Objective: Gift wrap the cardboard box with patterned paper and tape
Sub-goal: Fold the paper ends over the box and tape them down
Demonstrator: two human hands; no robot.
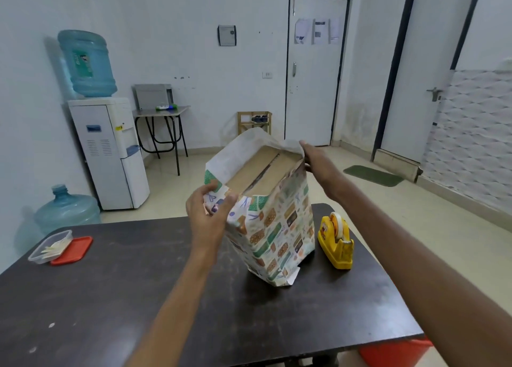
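— What are we holding?

— Our left hand [206, 217] pinches the near top corner of the patterned paper [279, 228]. Our right hand [315, 161] pinches the far top edge.

— Where is the cardboard box [257, 170]?

— Between our two grips, standing tilted on the dark table [138, 297], with paper around its sides. Its brown top shows.

— And the tape?

— The yellow tape dispenser [336, 242] sits below our right grip, just beside the box.

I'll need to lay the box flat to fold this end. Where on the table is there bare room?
The near half of the dark table is bare, between the clear container with its red lid and the forearms. It is crowded right of the wrapped box, where the yellow tape dispenser stands.
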